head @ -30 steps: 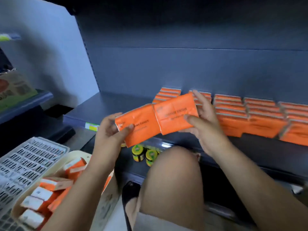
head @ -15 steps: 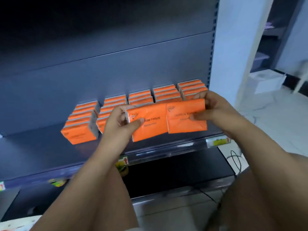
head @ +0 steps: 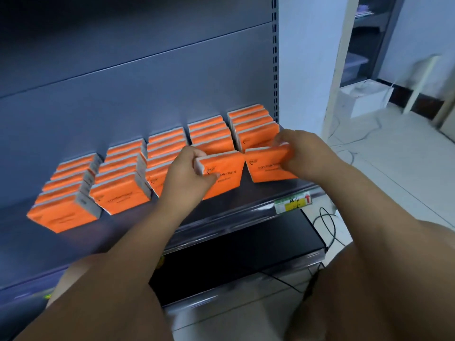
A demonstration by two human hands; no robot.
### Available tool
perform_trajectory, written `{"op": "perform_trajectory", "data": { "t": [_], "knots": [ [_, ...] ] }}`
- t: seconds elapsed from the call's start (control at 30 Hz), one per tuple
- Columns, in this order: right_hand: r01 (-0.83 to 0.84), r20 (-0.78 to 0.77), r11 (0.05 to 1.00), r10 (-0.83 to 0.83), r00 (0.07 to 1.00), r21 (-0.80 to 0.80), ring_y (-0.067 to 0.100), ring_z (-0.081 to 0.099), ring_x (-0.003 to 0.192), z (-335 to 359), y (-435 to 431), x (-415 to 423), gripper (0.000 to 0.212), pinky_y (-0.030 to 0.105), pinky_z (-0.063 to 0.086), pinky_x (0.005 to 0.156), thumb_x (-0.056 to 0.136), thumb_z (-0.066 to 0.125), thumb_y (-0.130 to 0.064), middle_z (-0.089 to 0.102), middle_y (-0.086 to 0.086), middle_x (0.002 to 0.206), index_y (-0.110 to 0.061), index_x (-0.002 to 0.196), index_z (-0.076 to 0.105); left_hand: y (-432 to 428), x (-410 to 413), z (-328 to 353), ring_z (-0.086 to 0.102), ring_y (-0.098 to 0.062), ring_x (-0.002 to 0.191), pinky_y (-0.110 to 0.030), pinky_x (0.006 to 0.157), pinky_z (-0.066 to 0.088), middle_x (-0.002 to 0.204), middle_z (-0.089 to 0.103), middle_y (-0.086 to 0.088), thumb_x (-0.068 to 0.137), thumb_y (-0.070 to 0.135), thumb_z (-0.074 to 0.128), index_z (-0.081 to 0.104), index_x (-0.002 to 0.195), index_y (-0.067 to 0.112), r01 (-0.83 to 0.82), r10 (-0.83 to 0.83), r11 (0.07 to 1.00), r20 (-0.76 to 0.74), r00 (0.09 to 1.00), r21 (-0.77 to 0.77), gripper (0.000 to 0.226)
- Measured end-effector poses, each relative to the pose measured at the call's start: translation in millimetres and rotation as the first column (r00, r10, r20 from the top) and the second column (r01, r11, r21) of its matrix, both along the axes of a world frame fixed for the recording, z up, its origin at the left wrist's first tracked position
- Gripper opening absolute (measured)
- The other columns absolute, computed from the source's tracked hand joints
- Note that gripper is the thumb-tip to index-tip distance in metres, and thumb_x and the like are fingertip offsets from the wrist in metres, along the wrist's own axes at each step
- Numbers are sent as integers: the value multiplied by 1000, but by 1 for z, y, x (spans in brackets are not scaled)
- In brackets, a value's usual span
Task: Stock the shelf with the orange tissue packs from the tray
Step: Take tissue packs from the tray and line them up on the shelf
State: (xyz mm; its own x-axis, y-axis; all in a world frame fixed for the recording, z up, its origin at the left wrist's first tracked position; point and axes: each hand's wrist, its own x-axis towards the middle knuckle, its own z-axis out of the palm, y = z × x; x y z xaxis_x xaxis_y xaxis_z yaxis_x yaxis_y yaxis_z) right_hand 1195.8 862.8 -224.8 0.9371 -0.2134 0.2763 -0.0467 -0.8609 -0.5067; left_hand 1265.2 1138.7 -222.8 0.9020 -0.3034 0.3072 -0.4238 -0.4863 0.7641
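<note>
— Which step was it?
— Placing. The grip of the left hand (head: 189, 173) was clamped on one orange pack (head: 225, 177), that of the right hand (head: 304, 153) on another pack (head: 267, 167), both at the front of the rightmost rows (head: 251, 124) on the shelf (head: 246, 201).
— And next?
— Probably to seat them upright, then let go.

Bare hands (head: 189, 175), forearms (head: 152, 225), seemingly bare knees (head: 384, 279)

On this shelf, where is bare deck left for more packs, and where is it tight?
Free: the shelf deck left of the leftmost row, and the strip between the left rows' front packs and its edge. Crowded: the right end, where the left hand grips the left pack and the right hand the right pack, before the last two rows.
</note>
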Motion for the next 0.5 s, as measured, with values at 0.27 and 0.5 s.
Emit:
{"op": "perform_trajectory", "data": {
  "t": [0.27, 0.5],
  "knots": [
    [66, 18, 954, -63, 998, -293, 34, 50, 106, -7, -1, 21, 52, 41, 48, 76, 74, 66, -5, 51, 8, 122, -19, 123, 58, -18, 24, 0, 58, -23, 111, -29, 88, 45, 120, 65, -4, 83, 15, 78, 65, 132, 21, -31, -115, 923, 351, 929, 385, 50],
    [51, 25, 916, -45, 999, -397, 36, 51, 114, -10, -8, 36, 57, 44, 48, 81, 73, 78, -18, 47, 11, 140, -18, 126, 56, -26, 34, 0, 54, -35, 107, -47, 82, 51, 110, 67, -7, 75, 4, 74, 69, 113, 12, -214, -208, 748, 529, 823, 628, 39]
  ]
}}
